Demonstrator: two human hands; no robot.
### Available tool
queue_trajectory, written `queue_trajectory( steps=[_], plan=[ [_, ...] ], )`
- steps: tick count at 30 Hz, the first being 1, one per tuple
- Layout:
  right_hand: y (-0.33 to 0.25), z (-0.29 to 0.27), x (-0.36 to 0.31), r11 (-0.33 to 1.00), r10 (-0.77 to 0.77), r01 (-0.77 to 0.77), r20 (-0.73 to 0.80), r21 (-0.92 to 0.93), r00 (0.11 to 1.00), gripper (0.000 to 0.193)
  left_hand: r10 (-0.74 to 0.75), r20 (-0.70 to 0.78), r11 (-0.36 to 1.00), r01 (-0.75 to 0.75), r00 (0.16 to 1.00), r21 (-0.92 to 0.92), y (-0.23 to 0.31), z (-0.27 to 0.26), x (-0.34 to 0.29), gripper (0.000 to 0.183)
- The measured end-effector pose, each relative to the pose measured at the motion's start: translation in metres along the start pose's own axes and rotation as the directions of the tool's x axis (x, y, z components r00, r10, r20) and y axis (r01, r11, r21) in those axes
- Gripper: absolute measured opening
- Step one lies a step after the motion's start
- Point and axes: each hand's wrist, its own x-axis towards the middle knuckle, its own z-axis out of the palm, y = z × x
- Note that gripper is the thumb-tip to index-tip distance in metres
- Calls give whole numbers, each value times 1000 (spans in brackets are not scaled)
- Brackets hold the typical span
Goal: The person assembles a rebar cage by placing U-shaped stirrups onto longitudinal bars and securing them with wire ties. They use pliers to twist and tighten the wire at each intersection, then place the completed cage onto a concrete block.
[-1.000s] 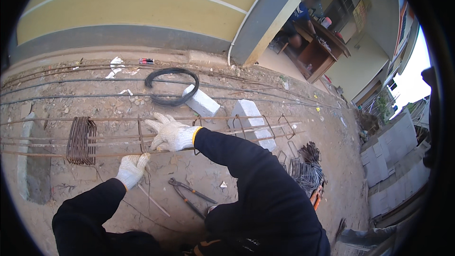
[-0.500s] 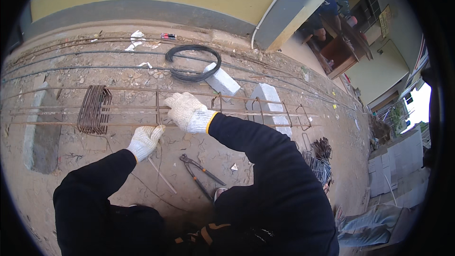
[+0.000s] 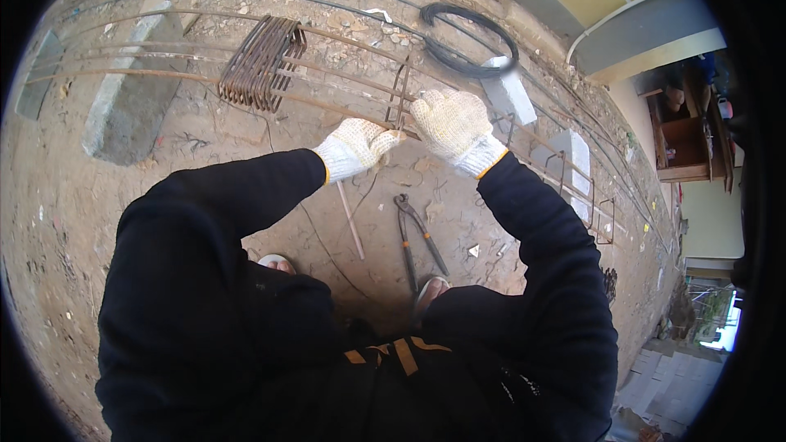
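Both of my hands wear white knitted gloves and work at a rusty rebar cage. My left hand (image 3: 358,147) is closed, thumb and fingers pinched at the near lower corner of an upright stirrup (image 3: 402,86) on the long bars. Just right of that stirrup, my right hand (image 3: 453,125) is closed with curled fingers over the near bar; whatever it grips is hidden beneath the glove. A tight bundle of rusty stirrups (image 3: 260,63) hangs on the bars to the left. Pincers (image 3: 419,233) with orange-banded handles lie spread on the dirt below my hands.
Concrete blocks (image 3: 131,110) at left and whitish blocks (image 3: 566,165) at right stand under the cage. Beyond it lies a coil of black wire (image 3: 489,71) beside long bars. A thin stick (image 3: 350,221) lies near my feet. A wooden cabinet (image 3: 684,147) stands far right.
The view has turned, so the cage sits higher and tilted, further right. My right hand has come down from the far bars to beside my left hand, which stays at the same stirrup corner.
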Motion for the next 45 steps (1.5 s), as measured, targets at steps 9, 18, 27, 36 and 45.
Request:
queue_trajectory(
  steps=[9,18,27,36,45],
  plan=[
    [-37,1,-14,750,403,-347,26,563,915,20,76,46,984,-82,996,160,-15,2,7,47],
    [-63,10,-24,835,353,-356,87,418,931,31,86,189,915,-153,978,373,-29,-2,13,34],
    [-85,-29,-30,951,-88,46,124,306,988,41,46,-23,970,-40,999,242,-9,7,0,29],
    [-9,-9,-2,912,119,-82,-67,401,991,39,-23,14,993,21,1000,115,-9,4,1,30],
    [-14,12,-9,931,122,-102,-37,350,992,47,3,-9,935,0,1000,354,10,-9,-26,27]
  ],
)
